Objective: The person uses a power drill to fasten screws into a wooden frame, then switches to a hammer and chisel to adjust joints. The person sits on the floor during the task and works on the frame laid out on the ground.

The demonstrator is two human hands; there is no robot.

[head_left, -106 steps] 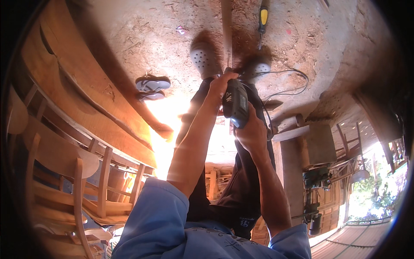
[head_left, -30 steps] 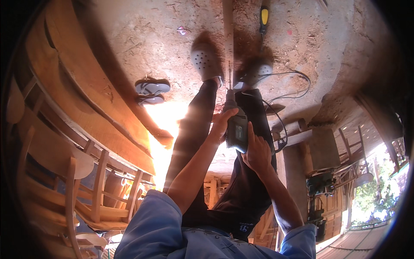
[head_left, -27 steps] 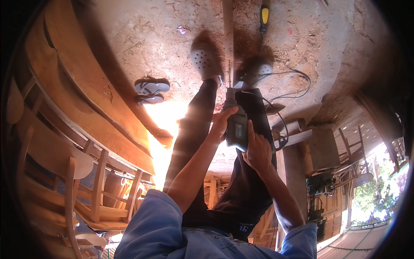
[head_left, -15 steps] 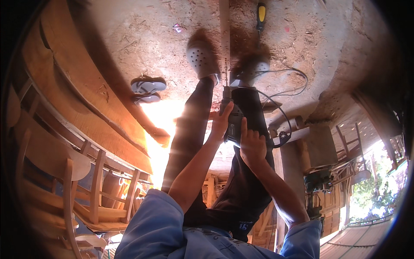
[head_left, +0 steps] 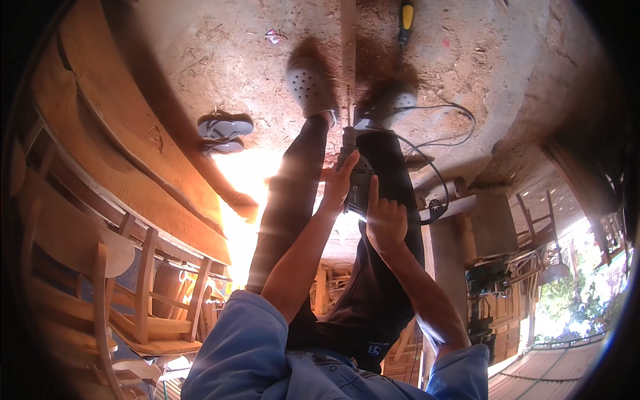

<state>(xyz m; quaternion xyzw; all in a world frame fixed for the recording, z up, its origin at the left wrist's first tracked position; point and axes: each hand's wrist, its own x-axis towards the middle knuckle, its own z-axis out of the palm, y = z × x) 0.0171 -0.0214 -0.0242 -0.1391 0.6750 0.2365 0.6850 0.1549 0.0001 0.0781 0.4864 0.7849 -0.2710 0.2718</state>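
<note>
A dark power drill (head_left: pixel 361 181) lies between my knees, its chuck toward the far side. My left hand (head_left: pixel 338 185) is wrapped round the left side of its body, thumb along the top. At the rear end, my right hand (head_left: pixel 388 223) grips the drill, with the index finger stretched along its side. A long narrow wooden strip (head_left: pixel 348 53) runs away from me between my feet, with a row of small dark spots along its near part. The chuck meets the strip's near end; whether the bit is in the wood I cannot tell.
The drill's black cord (head_left: pixel 445 190) loops to the right. A yellow-and-black screwdriver (head_left: pixel 405 20) lies on the dusty floor (head_left: pixel 493 80) beyond my right clog (head_left: pixel 395 107). Flip-flops (head_left: pixel 225 127) lie left of my left clog (head_left: pixel 309 87). Large boards (head_left: pixel 127 140) and wooden chairs (head_left: pixel 150 287) stand left.
The whole view has shifted slightly. Both hands keep their hold on the drill, and the strip and the drill look much the same.
</note>
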